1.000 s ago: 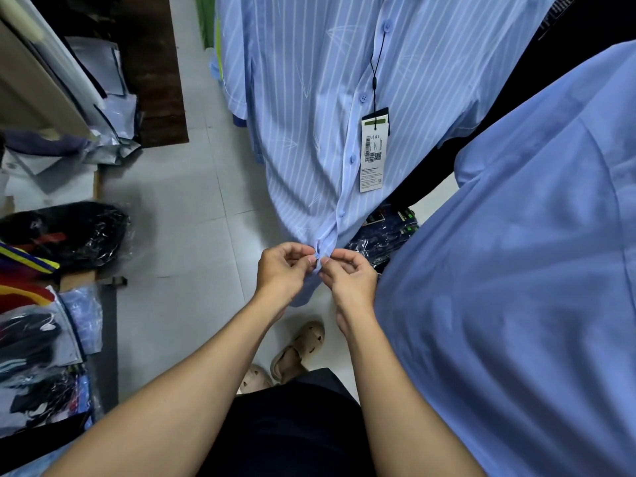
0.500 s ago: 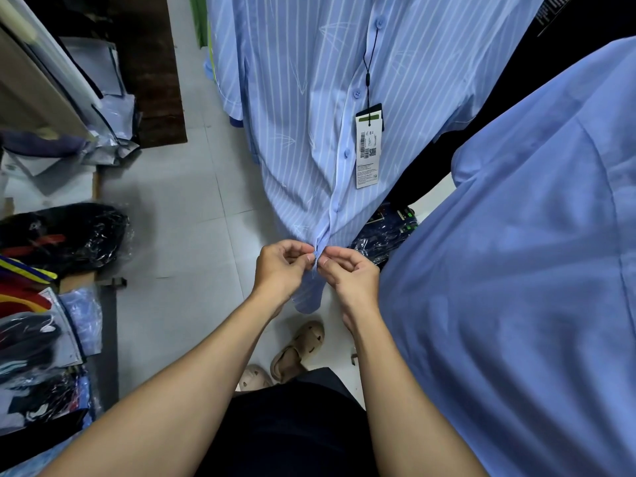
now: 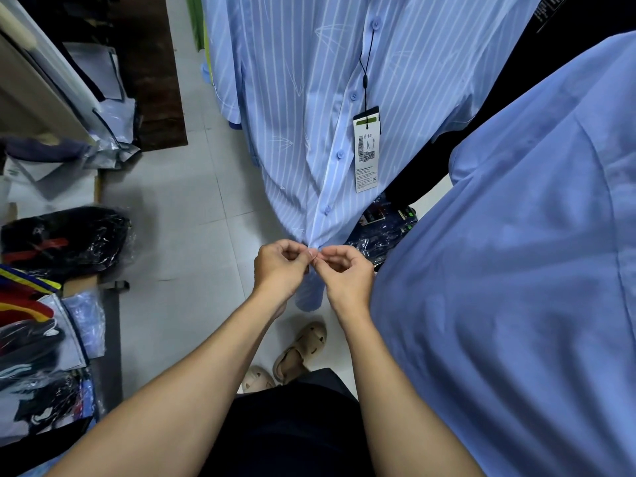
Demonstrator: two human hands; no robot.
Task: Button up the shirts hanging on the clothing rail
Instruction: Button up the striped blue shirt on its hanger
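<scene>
Fingertips (image 3: 311, 253) of both hands meet at the lowest button point of the striped shirt (image 3: 309, 108), and that's where the action is. Left hand (image 3: 280, 268) pinches one edge of the placket, right hand (image 3: 347, 275) pinches the other, fingers curled tight and drawing the two edges together so button and hole line up. Whether that last button is through yet, I can't quite tell — the fingers hide it.

Above the fingers, a run of buttons (image 3: 327, 210) looks closed up the front, so in my reading this shirt is nearly finished. The short tail of fabric below the fingers hangs free, pulled to a point by the grip. A price tag (image 3: 367, 149) dangles on its cord up and to the right of the fingers, clear of the work.

Close beside the right hand hangs a plain blue shirt (image 3: 516, 270), likely next in line.

Well left of the fingers sit clear plastic bags (image 3: 65, 242) holding dark folded garments, some with red and yellow trim. Just right of the fingers, behind the striped hem, another plastic pack (image 3: 382, 232) holds dark blue patterned clothing
</scene>
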